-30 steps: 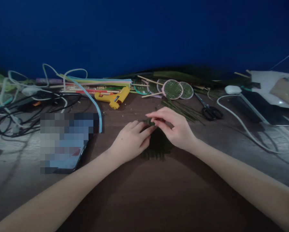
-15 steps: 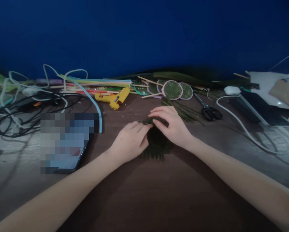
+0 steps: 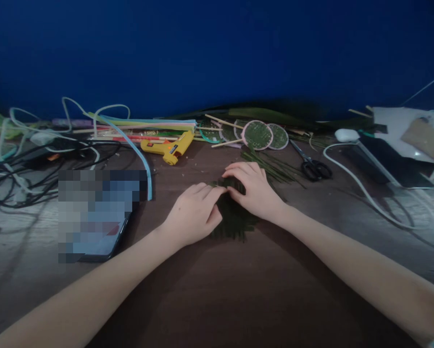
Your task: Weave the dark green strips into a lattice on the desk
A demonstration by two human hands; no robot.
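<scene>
A small dark green piece of woven leaf strips (image 3: 237,217) lies on the brown table, its loose ends fanning toward me. My left hand (image 3: 197,212) is closed at its left edge, thumb and forefinger pinching the strips near the top. From the right, my right hand (image 3: 255,188) arches over the piece, with curved fingers at the far edge and the thumb close to my left fingertip. Both hands hide much of the weave. Loose narrow leaf strips (image 3: 275,166) lie just beyond my right hand.
Black-handled scissors (image 3: 314,169) lie at the back right, beside round woven fans (image 3: 257,135) on sticks. A yellow glue gun (image 3: 169,147) and a blue strip (image 3: 142,159) lie at the back left. A phone (image 3: 108,217) is left of my hands; tangled cables (image 3: 17,179) lie farther left.
My right hand has shifted slightly left and down over the woven piece. My left hand stays almost in place, its thumb a little more bent. The whole view has drifted slightly.
</scene>
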